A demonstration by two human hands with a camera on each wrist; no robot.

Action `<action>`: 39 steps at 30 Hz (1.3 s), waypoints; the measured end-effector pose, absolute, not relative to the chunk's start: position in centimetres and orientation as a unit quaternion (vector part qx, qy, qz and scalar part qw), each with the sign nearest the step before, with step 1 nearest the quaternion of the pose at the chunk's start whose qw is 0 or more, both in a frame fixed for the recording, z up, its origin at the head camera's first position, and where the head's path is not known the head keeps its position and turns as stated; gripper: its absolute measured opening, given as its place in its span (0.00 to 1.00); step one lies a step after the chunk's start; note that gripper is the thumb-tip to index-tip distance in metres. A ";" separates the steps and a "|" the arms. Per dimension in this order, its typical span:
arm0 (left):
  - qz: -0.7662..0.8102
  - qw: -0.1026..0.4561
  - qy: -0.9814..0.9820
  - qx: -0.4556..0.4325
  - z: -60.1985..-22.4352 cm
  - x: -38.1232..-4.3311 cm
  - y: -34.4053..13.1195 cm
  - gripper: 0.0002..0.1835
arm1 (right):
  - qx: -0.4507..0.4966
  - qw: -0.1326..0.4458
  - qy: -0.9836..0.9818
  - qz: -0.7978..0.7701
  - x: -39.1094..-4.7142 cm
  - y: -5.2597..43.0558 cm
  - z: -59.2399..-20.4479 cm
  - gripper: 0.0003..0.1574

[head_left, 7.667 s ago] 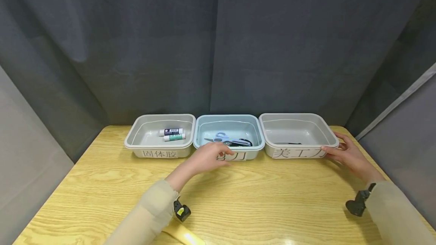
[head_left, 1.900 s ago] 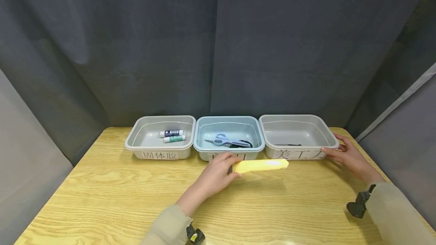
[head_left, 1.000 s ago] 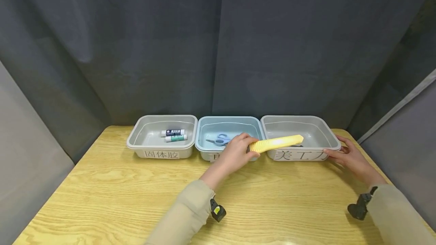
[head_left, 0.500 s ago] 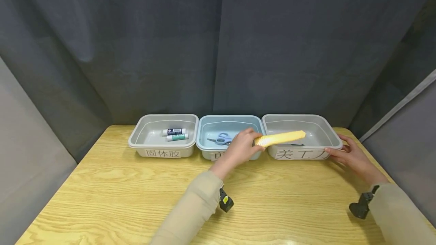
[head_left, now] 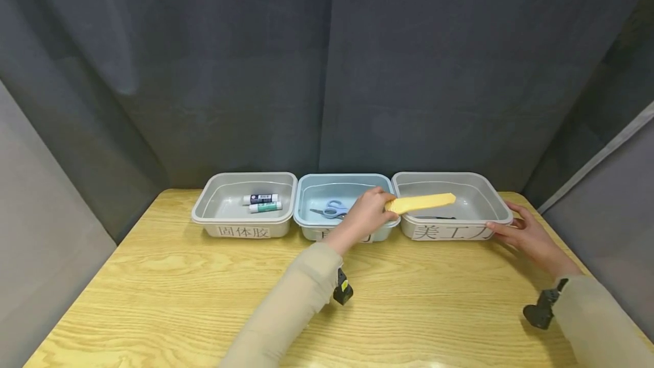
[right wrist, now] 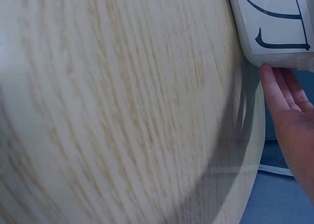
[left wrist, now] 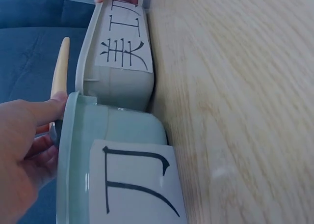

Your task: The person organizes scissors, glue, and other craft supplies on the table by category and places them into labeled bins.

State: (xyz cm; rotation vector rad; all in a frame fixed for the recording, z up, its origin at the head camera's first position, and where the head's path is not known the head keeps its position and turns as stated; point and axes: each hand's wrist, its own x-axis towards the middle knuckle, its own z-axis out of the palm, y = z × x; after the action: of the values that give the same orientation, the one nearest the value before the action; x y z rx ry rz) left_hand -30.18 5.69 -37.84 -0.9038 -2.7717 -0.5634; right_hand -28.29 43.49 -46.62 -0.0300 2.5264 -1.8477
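My left hand (head_left: 369,210) pinches one end of a yellow utility knife (head_left: 425,203), above the right part of the blue bin (head_left: 343,175). The knife's other end reaches over the right-hand grey bin (head_left: 449,175). Seen from the left wrist, the knife (left wrist: 61,69) stands above the bin rims, and a dark tip shows under the thumb. My right hand (head_left: 526,237) holds that grey bin's front right corner, thumb on the front and fingers along the end. A thin dark object (head_left: 436,218) lies inside this bin, partly hidden by its front wall.
Blue-handled scissors (head_left: 334,209) lie in the blue bin, partly behind my left hand. Two glue sticks (head_left: 263,203) lie in the left grey bin (head_left: 244,175). All three bins stand in a row with paper labels, against a dark curtain (head_left: 245,72) behind the wooden table (head_left: 204,300).
My left hand, earlier without the knife, took it up from the table's front edge and carried it forward and right to the right bin. The right hand has stayed at its corner.
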 end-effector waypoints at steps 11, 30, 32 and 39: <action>-0.161 0.106 -0.930 -0.313 -37.9 -31.0 7.7 0.22 | -0.003 0.013 0.806 -0.592 -28.0 43.2 -46.3 0.52; -0.165 0.112 -0.935 -0.293 -38.0 -31.7 11.8 0.20 | -0.015 0.015 0.810 -0.586 -27.8 43.2 -46.2 0.50; -0.159 0.114 -0.937 -0.289 -38.2 -31.7 12.2 0.20 | -0.017 0.019 0.811 -0.585 -28.0 43.2 -46.2 0.49; -0.114 0.127 -0.951 -0.256 -38.7 -31.4 13.3 0.17 | -0.008 0.019 0.814 -0.581 -28.0 43.5 -46.2 0.50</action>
State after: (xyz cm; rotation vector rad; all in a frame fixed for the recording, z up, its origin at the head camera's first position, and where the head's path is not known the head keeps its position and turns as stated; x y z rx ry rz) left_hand -31.37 13.31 -38.66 -0.7462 -2.7693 -0.3325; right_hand -28.02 43.49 -46.25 -0.0236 2.5255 -1.8036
